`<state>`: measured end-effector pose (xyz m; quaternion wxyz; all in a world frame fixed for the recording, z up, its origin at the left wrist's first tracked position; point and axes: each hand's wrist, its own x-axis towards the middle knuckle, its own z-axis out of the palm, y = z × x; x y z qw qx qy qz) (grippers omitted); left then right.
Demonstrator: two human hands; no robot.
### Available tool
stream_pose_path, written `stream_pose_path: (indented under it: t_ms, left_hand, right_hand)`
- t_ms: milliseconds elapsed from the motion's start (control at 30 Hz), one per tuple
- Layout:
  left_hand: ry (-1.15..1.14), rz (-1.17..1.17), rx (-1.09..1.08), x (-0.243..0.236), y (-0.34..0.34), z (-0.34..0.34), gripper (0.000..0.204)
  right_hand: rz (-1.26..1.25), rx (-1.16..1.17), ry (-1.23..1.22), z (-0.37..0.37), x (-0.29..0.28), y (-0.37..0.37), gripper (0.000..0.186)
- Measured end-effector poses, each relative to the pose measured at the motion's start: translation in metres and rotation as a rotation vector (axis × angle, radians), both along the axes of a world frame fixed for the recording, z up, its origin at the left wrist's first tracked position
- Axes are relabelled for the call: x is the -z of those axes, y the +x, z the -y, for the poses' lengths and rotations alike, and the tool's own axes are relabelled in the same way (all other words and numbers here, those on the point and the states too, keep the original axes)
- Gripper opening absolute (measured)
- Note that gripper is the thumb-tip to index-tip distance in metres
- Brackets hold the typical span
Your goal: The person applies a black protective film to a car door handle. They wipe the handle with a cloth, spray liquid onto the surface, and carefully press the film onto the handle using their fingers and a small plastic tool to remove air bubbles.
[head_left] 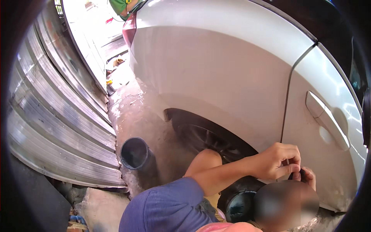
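Note:
My left hand (279, 160) is raised in front of the silver-white car's (216, 73) side, near the seam below and left of the door handle (328, 120). Its fingers are bent and pinched together. Close against it is my right hand (309, 177), mostly hidden, with curled fingertips showing. Between the two hands is a small dark piece (291, 174), too covered to name; both hands seem to grip it. A blurred patch covers the area just below them. The rear wheel (210, 139) shows under the car's arch, beyond my bent knee (208, 156).
A dark bucket (134, 153) stands on the wet concrete floor (135, 104) to the left. Corrugated metal sheeting (65, 127) runs along the left side. A second dark round container (240, 205) is low beside my arm. Green cloth (120, 7) hangs at the top.

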<state>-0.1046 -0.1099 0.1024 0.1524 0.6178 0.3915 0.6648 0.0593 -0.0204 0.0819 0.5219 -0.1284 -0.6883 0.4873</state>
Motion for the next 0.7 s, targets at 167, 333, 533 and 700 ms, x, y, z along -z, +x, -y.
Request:
stream_pose_path:
  t_ms: [167,333,533,700]
  left_hand:
    - [0.222,-0.341,-0.477,0.013,0.000,-0.021,0.009]
    - [0.446,-0.444,-0.741,0.000,-0.022,-0.029,0.014]
    - [0.578,-0.316,-0.979,0.002,-0.049,-0.024,0.015]
    - [0.574,-0.274,-0.946,0.006,-0.057,-0.020,0.012]
  right_hand:
    - [-0.004,0.087,-0.065,-0.006,0.010,-0.021,0.014]
    - [0.016,0.458,0.659,-0.026,-0.035,-0.032,0.027]
    - [0.037,0.690,1.293,-0.065,-0.076,-0.049,0.037]
    - [0.051,0.667,1.392,-0.071,-0.083,-0.069,0.038]
